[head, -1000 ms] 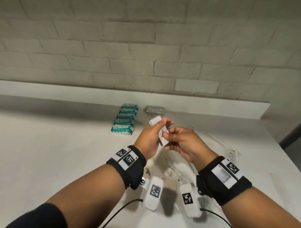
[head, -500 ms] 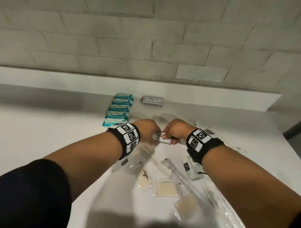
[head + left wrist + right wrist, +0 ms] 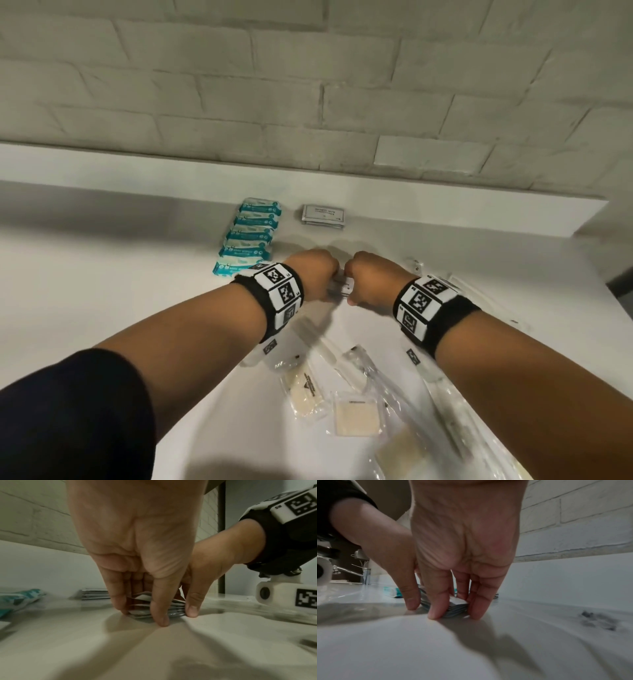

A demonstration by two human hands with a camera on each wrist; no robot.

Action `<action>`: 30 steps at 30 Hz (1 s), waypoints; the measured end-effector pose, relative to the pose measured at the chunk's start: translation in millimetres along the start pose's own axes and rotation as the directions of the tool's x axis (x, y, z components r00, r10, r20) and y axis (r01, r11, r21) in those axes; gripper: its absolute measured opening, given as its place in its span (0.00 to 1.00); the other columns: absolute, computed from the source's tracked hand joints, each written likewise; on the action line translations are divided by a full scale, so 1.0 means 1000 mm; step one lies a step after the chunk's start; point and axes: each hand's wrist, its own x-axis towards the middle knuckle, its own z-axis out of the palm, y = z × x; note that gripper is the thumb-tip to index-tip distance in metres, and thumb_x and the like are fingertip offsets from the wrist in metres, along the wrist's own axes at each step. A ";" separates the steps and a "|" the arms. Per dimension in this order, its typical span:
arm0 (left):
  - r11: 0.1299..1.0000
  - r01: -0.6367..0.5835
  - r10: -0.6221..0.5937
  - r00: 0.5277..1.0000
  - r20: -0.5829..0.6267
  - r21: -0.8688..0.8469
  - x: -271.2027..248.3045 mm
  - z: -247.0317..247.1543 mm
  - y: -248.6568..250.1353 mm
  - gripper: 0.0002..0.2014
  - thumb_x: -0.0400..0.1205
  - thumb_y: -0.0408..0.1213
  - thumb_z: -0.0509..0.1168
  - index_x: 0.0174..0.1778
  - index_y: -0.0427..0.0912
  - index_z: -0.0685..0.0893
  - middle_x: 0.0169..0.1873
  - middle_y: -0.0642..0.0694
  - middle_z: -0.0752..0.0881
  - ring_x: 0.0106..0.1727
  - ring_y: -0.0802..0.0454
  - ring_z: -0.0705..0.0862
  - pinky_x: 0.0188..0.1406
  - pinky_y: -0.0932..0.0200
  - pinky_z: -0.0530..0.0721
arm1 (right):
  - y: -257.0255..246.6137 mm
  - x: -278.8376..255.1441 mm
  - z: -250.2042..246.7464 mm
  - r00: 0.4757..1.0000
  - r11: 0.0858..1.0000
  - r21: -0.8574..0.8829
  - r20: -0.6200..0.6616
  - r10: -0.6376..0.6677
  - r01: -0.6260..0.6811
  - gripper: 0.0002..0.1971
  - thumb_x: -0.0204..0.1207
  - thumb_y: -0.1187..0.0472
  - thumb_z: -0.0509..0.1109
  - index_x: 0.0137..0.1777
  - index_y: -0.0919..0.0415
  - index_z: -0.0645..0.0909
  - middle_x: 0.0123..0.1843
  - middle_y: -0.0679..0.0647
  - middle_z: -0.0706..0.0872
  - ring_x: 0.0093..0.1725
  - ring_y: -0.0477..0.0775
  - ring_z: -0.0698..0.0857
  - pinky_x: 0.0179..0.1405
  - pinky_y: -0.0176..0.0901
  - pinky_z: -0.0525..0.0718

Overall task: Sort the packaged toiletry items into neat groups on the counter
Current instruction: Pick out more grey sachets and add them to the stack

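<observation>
A small stack of silver-white sachets [image 3: 340,286] lies on the white counter [image 3: 102,291]. My left hand [image 3: 315,274] and right hand [image 3: 373,277] meet over it. In the left wrist view the left thumb and fingers pinch the stack [image 3: 142,613] from its sides, fingertips on the counter. The right wrist view shows the right hand pinching the same stack [image 3: 457,607] the same way. Behind the hands lie another sachet stack [image 3: 323,215] and a row of teal packs [image 3: 250,236].
Clear-wrapped toothbrushes [image 3: 394,387] and beige pads in clear bags [image 3: 356,418] lie loose on the counter under my forearms. More clear packets lie at the right [image 3: 479,298]. A white ledge [image 3: 445,212] and brick wall close the back.
Both hands came down from mid-air to the counter with the sachets. The stack now rests on the surface, squeezed between both hands.
</observation>
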 end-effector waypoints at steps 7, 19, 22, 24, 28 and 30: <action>0.995 0.093 -0.092 0.993 0.069 -0.021 0.029 -0.020 -0.036 0.17 0.73 0.54 0.71 0.47 0.44 0.87 0.43 0.47 0.88 0.42 0.47 0.86 0.46 0.55 0.85 | -0.008 0.058 -0.018 0.998 0.997 -0.053 0.035 -0.055 0.057 0.16 0.69 0.57 0.77 0.54 0.65 0.86 0.54 0.61 0.87 0.53 0.61 0.87 0.42 0.42 0.78; 0.987 0.162 -0.161 0.986 0.044 -0.018 0.064 -0.027 -0.068 0.13 0.70 0.42 0.76 0.45 0.40 0.86 0.43 0.42 0.88 0.43 0.43 0.88 0.40 0.56 0.85 | -0.001 0.115 -0.020 0.998 0.992 -0.114 0.019 -0.058 0.060 0.13 0.71 0.55 0.70 0.51 0.61 0.86 0.50 0.60 0.88 0.50 0.59 0.87 0.46 0.46 0.85; 0.988 0.153 -0.151 0.986 0.064 -0.014 0.068 -0.028 -0.069 0.17 0.69 0.39 0.75 0.52 0.37 0.87 0.46 0.41 0.89 0.45 0.43 0.88 0.42 0.56 0.86 | 0.000 0.116 -0.019 0.999 0.993 -0.110 0.014 -0.045 0.046 0.14 0.69 0.54 0.72 0.51 0.61 0.86 0.49 0.59 0.88 0.49 0.58 0.87 0.46 0.46 0.85; 0.988 0.153 -0.151 0.986 0.075 -0.021 0.069 -0.028 -0.069 0.17 0.70 0.37 0.74 0.53 0.36 0.86 0.47 0.40 0.88 0.47 0.42 0.88 0.44 0.55 0.86 | 0.001 0.117 -0.018 0.999 0.995 -0.094 0.005 -0.046 0.046 0.15 0.69 0.54 0.73 0.52 0.61 0.86 0.50 0.59 0.88 0.50 0.59 0.87 0.47 0.46 0.86; 0.989 0.148 -0.145 0.986 0.083 -0.025 0.069 -0.029 -0.070 0.13 0.69 0.37 0.74 0.47 0.35 0.86 0.44 0.38 0.88 0.44 0.42 0.88 0.37 0.58 0.81 | 0.003 0.118 -0.015 0.999 0.997 -0.069 -0.014 -0.039 0.038 0.16 0.66 0.54 0.74 0.53 0.61 0.86 0.51 0.59 0.87 0.50 0.59 0.87 0.44 0.43 0.84; 0.989 0.145 -0.142 0.987 0.081 -0.032 0.070 -0.028 -0.072 0.14 0.69 0.38 0.74 0.47 0.35 0.87 0.43 0.39 0.88 0.43 0.42 0.88 0.37 0.58 0.82 | 0.004 0.117 -0.014 0.999 0.999 -0.043 -0.026 -0.033 0.032 0.17 0.65 0.55 0.75 0.53 0.60 0.86 0.50 0.59 0.87 0.51 0.59 0.87 0.43 0.43 0.84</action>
